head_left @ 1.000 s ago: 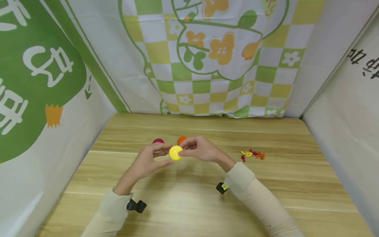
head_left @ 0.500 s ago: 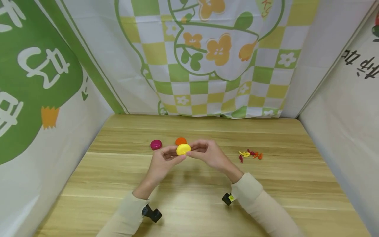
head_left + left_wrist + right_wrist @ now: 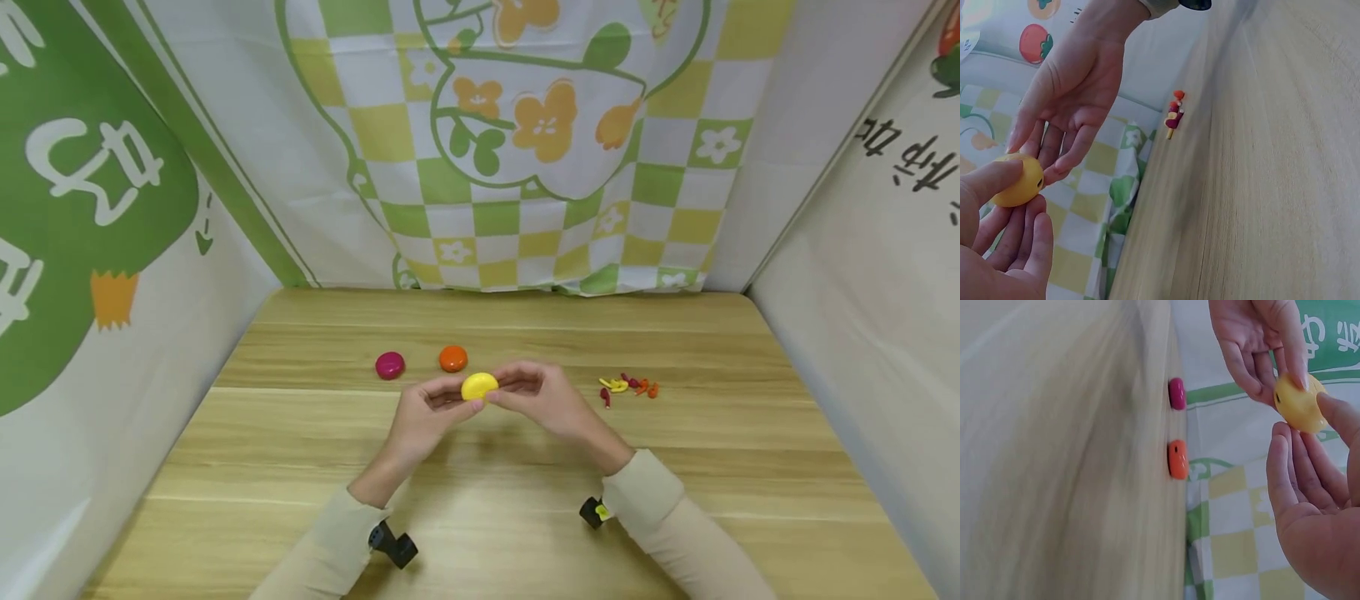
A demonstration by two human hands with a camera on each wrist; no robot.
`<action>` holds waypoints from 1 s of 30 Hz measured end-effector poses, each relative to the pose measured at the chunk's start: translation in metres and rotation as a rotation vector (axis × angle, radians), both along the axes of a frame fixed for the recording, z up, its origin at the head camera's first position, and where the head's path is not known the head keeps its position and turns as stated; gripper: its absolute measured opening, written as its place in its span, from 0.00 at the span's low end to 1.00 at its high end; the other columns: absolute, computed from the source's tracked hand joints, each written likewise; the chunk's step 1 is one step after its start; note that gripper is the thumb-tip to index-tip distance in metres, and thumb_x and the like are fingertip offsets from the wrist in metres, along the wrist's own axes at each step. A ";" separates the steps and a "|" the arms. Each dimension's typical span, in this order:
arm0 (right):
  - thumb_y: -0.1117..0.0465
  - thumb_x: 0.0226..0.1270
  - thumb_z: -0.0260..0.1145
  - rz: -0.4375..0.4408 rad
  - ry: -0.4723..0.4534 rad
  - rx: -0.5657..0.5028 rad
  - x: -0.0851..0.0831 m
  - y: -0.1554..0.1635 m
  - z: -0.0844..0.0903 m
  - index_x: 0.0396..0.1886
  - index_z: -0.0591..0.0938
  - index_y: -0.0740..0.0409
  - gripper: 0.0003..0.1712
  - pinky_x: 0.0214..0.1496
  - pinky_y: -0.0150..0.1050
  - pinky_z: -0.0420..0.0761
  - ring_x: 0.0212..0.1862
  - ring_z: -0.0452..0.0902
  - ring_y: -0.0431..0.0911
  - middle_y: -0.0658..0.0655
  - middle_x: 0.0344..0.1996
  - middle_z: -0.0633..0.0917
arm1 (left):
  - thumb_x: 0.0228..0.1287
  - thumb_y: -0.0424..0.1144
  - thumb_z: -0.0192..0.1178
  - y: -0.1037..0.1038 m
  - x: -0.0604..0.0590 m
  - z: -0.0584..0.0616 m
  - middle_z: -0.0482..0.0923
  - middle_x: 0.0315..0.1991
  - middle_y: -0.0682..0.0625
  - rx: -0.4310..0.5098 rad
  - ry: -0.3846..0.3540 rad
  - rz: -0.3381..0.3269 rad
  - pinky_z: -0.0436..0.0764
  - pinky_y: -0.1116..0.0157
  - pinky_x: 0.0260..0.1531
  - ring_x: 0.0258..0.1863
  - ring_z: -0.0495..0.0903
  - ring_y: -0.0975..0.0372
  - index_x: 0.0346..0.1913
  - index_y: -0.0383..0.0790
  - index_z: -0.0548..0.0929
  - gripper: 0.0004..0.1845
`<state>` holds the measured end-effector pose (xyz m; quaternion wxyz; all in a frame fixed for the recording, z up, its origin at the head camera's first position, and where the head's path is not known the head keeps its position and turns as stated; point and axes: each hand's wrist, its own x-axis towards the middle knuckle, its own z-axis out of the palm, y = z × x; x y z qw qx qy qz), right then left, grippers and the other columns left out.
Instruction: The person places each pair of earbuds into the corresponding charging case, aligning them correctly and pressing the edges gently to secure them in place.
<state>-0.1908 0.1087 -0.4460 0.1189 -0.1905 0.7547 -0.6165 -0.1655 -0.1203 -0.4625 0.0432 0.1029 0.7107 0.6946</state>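
Yellow disc (image 3: 479, 387) held up above bench (image 3: 495, 517), pinched between left grip (image 3: 424, 417) and right grip (image 3: 546, 400), both narrowed to disc's width. Small dark hole (image 3: 1040, 182) shown in its edge. Orange disc (image 3: 453, 358) and magenta disc (image 3: 390, 365) set apart on bench, beyond grips; small coloured pieces (image 3: 618, 386) clustered at right.

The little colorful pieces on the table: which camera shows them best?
The head view: from above, the yellow, crimson and orange pieces look spread out. The left wrist view shows them bunched and overlapping; the right wrist view shows none.
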 end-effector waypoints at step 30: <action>0.63 0.68 0.76 0.131 0.292 0.109 -0.002 0.014 0.017 0.49 0.91 0.60 0.12 0.49 0.36 0.92 0.45 0.91 0.46 0.59 0.45 0.93 | 0.64 0.29 0.74 0.003 0.008 0.004 0.88 0.56 0.34 -0.020 -0.012 -0.092 0.91 0.65 0.51 0.55 0.88 0.41 0.59 0.30 0.87 0.20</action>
